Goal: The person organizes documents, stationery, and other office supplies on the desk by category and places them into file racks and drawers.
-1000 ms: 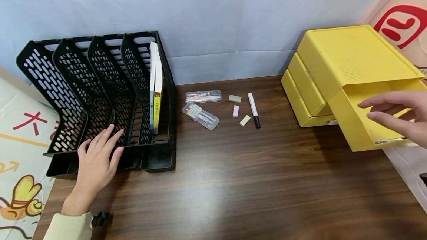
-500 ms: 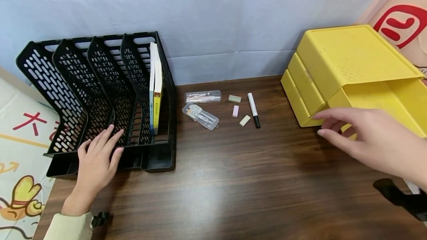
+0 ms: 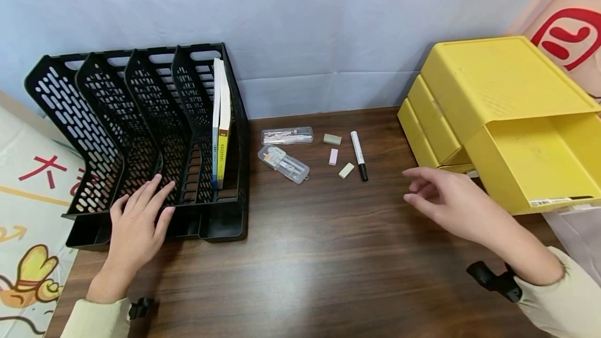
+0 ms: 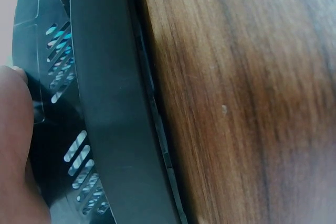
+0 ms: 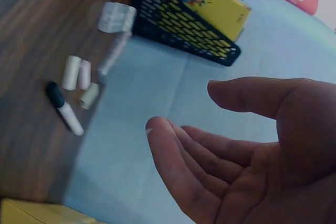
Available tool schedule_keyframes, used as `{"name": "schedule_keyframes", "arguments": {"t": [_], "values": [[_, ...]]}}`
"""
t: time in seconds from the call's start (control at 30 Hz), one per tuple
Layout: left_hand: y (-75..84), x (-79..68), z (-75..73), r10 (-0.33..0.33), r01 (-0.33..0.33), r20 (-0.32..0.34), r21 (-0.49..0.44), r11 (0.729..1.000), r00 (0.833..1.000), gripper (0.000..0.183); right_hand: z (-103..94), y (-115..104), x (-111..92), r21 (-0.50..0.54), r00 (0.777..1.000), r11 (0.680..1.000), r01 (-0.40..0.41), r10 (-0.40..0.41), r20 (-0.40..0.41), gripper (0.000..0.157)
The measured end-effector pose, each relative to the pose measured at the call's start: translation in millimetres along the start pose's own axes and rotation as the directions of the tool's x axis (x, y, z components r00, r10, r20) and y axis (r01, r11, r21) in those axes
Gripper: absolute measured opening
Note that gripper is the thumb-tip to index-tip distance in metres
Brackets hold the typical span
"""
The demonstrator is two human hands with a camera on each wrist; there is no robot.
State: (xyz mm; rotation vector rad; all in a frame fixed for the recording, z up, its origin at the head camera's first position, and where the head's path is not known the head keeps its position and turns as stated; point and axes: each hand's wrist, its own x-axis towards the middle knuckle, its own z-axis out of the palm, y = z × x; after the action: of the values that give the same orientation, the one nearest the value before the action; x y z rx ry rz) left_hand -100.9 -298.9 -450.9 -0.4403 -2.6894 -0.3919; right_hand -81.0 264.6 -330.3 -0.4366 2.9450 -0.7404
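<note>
My left hand (image 3: 137,223) rests, fingers spread, on the front of a black file organizer (image 3: 241,145); only part of that hand shows at the edge of the left wrist view. Two thin books (image 3: 223,119) stand in the organizer's right slot. My right hand (image 3: 446,202) hovers over the table with nothing in it, fingers loosely bent and thumb apart. Left of it lie a white marker (image 3: 358,150) with a black cap and three erasers: green (image 3: 332,139), pink (image 3: 333,157) and cream (image 3: 346,170). Beyond them are two clear plastic cases, one flat (image 3: 287,135), one slanted (image 3: 284,164).
At the right stands a yellow drawer cabinet (image 3: 507,77). Its top drawer (image 3: 497,171) is pulled out toward the front, past the right hand. A pale cloth (image 3: 300,40) hangs behind the brown wooden table (image 3: 300,265).
My right hand has moved left from over the pulled-out drawer to the table beside the cabinet. My left hand has stayed on the organizer.
</note>
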Motion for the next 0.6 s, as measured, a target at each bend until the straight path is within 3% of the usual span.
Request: {"name": "schedule_keyframes", "arguments": {"t": [0.4, 0.6], "values": [[-2.7, 2.9, -2.0, 0.002, -0.002, 0.000, 0.002, 1.000, 1.000, 0.046, 39.0, 26.8, 48.6, 0.111, 0.991, 0.986, -0.128, 0.123, 0.053, 0.048], [-1.6, 1.2, -0.3, -0.012, 0.012, 0.027, 0.005, 1.000, 1.000, 0.046, 55.3, 47.2, 77.9, 0.215, 0.972, 0.949, -0.232, 0.219, 0.084, 0.048]]}}
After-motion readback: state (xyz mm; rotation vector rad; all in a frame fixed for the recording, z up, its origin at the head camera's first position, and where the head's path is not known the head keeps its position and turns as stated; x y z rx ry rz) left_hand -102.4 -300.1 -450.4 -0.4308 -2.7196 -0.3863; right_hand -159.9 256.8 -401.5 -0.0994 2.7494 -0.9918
